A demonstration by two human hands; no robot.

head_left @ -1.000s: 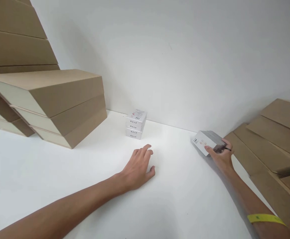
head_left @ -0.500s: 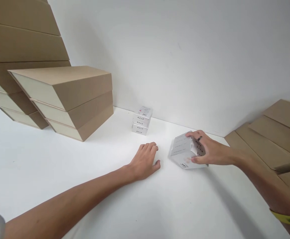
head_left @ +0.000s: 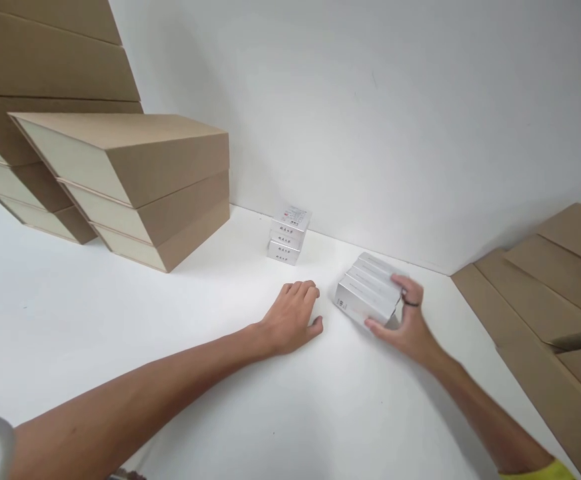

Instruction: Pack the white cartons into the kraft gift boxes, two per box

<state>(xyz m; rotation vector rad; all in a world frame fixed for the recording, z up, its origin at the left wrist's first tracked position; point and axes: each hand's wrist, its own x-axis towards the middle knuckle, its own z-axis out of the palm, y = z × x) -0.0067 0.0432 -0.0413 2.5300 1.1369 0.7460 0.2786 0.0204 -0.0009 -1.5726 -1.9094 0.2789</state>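
My right hand [head_left: 404,319] grips a row of several small white printed boxes [head_left: 368,287], thumb on the near side and fingers at the far side. The row sits tilted at the table, its long faces turned up and slightly stepped. Resting on the table to the left of it is my left hand [head_left: 293,317], fingers loosely bent, thumb apart, nothing in it. Behind that hand, near the wall, stands a short stack of similar small white boxes [head_left: 288,235] with dark print on their front faces. My right fingertips are partly hidden behind the row.
Large brown boxes [head_left: 170,163] with cream sides are stacked at the left, higher towards the back. Flat brown cardboard [head_left: 545,293] lies at the right. A white wall [head_left: 370,120] bounds the white table [head_left: 170,313] at the back. A pale curved bar [head_left: 3,433] shows lower left.
My right hand has turned the row of white boxes, so their long faces now point up. The wrist has swung nearer to me. My left hand stays in place; the view shifts slightly.
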